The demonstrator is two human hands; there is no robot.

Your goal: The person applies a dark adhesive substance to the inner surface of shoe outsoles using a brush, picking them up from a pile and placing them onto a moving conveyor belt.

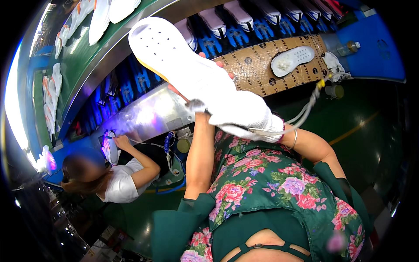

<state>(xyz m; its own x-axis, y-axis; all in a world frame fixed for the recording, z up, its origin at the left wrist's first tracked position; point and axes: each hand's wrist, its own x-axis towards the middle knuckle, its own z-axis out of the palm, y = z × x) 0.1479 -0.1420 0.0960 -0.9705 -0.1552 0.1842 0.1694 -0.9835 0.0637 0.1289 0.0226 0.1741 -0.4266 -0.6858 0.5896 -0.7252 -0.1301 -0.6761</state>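
Observation:
A white shoe sole (159, 48), with a cluster of small dark holes at its far end, is tilted up in front of me. My left hand (175, 91) grips it from beneath; fingertips show along both edges and the palm is hidden. My right hand (248, 109), in a white knit glove, curls close to the sole's near end. Its fingers blend into the white, so what they hold cannot be made out. Thin pale tubes (301, 114) run past the gloved wrist. Another white sole (293, 61), with a whitish patch inside, lies on brown printed cardboard (248, 72).
Shoe uppers (240, 16) stand in a row on blue holders (238, 37) behind the cardboard. White soles (100, 19) lie on a green belt (80, 56) at left. A jar (349, 47) and crumpled white cloth (334, 65) sit at right. A co-worker (124, 179) works at left.

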